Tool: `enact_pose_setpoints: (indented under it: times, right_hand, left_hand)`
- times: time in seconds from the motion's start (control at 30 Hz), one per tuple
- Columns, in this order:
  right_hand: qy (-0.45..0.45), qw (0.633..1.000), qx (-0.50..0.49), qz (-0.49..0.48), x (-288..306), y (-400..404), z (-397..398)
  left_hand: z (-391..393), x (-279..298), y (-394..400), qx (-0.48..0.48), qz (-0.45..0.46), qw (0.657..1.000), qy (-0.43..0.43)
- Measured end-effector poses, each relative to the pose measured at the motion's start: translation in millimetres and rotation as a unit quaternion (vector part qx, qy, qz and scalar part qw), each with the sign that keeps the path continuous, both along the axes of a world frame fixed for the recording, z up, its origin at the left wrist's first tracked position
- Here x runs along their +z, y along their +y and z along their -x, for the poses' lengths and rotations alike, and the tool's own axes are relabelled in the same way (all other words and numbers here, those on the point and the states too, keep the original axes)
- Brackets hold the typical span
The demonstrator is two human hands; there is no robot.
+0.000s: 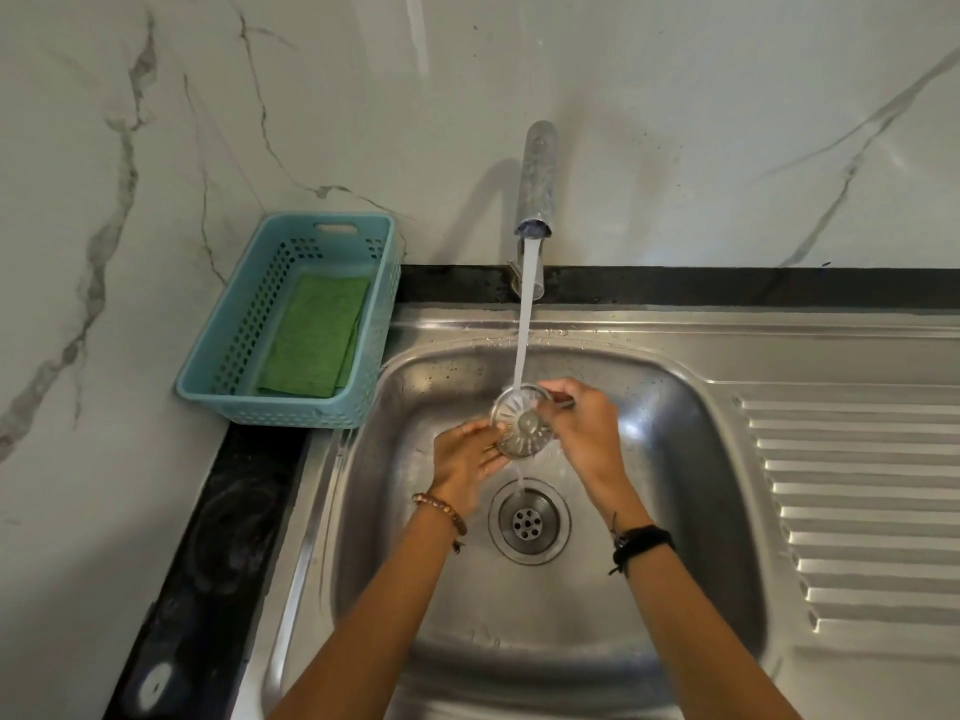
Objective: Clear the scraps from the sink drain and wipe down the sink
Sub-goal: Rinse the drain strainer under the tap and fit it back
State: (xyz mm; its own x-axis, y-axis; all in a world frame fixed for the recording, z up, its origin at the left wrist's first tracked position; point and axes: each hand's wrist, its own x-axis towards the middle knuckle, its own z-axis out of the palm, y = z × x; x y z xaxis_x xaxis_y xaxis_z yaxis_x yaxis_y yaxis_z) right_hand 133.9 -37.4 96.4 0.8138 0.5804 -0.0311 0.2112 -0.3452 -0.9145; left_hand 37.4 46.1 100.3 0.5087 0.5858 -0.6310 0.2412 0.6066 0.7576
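A round metal drain strainer (522,420) is held tilted under the running water from the tap (535,179), above the steel sink (691,459). My right hand (582,423) grips the strainer's right rim. My left hand (467,449) touches its lower left edge with fingers spread. The open drain (529,521) lies below the strainer, and the water falls into it. No scraps show in the drain.
A blue perforated basket (234,350) holding a green scouring pad (317,335) stands on the black counter at the sink's left. The ribbed draining board (857,511) stretches right. A marble wall rises behind.
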Motion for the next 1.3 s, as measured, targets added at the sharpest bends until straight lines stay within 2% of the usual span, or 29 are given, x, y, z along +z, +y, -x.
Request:
enact_pose_setpoints:
  times: [0.07, 0.13, 0.27, 0.3, 0.4, 0.47, 0.53, 0.6, 0.7, 0.77, 0.8, 0.83, 0.87, 0.93, 0.97, 1.0, 1.07, 1.17, 1.3]
  right_hand:
    - [-0.082, 0.996, 0.01, 0.017, -1.0, 1.8, 2.8]
    - [-0.093, 0.995, -0.018, 0.009, -9.6, -1.9, 2.2]
    - [0.063, 0.996, -0.064, 0.022, -24.4, -3.5, -2.0]
    - [0.075, 0.995, -0.063, 0.032, -24.2, -1.0, -2.4]
    - [0.032, 0.998, -0.052, 0.002, -10.9, 4.3, -0.6]
    - [-0.027, 1.0, -0.013, -0.007, -4.8, 1.4, 3.5]
    - [-0.053, 0.999, 0.002, 0.006, -9.1, -6.9, 6.8]
    - [-0.007, 1.0, -0.012, 0.016, -14.8, -14.2, 4.2]
    - [0.029, 0.999, 0.005, 0.04, -15.0, -12.9, -3.8]
    - [0.005, 0.999, 0.032, 0.022, -6.7, -5.9, -10.1]
    - [-0.011, 0.999, 0.042, 0.011, -1.3, -3.5, -13.3]
    - [-0.025, 0.998, 0.051, 0.004, 3.6, -2.9, -16.7]
    - [-0.033, 0.998, 0.056, 0.002, 7.9, -3.9, -20.3]
    - [-0.043, 0.996, 0.075, 0.008, 15.8, -7.2, -26.4]
    - [-0.051, 0.995, 0.082, 0.017, 20.3, -7.3, -29.7]
    - [-0.062, 0.995, 0.078, 0.02, 25.1, -5.2, -34.0]
    - [-0.096, 0.995, 0.038, 0.01, 37.0, 6.3, -47.2]
    - [-0.16, 0.987, 0.03, 0.01, 58.1, 40.5, -69.9]
    - [-0.123, 0.986, 0.102, 0.037, 64.7, 81.2, -88.4]
  left_hand:
    - [3.7, -4.8, -0.4, 0.004, -0.002, 1.0, -0.001]
    - [2.3, -2.6, 1.1, 0.015, -0.039, 0.999, 0.006]
    - [-6.3, 9.7, 5.5, -0.039, -0.139, 0.988, 0.046]
    - [-6.7, 10.9, 6.4, -0.047, -0.145, 0.987, 0.054]
    - [-0.8, 11.3, 8.6, -0.033, -0.094, 0.993, 0.055]
    - [6.0, 10.8, 7.9, -0.036, -0.069, 0.996, 0.051]
    - [8.8, 12.5, 6.9, -0.037, -0.1, 0.992, 0.065]
    - [5.7, 16.9, 6.8, -0.066, -0.233, 0.963, 0.116]
    - [0.0, 25.6, 5.5, -0.148, -0.443, 0.861, 0.199]
    - [-0.9, 26.4, 8.8, -0.159, -0.526, 0.806, 0.219]
    - [-0.5, 25.8, 12.1, -0.164, -0.539, 0.797, 0.218]
    - [0.1, 24.7, 15.9, -0.161, -0.528, 0.807, 0.209]
    - [0.1, 23.1, 19.6, -0.15, -0.487, 0.839, 0.192]
    - [0.4, 20.2, 22.6, -0.103, -0.314, 0.936, 0.121]
    - [1.0, 19.6, 20.5, -0.081, -0.213, 0.97, 0.084]
    - [2.1, 18.8, 16.9, -0.065, -0.138, 0.986, 0.059]
    - [4.2, 13.2, 10.3, -0.052, -0.078, 0.995, 0.044]
    - [5.3, 9.0, 5.2, -0.038, -0.052, 0.997, 0.032]
    - [3.9, 6.5, 8.0, -0.028, -0.041, 0.999, 0.023]
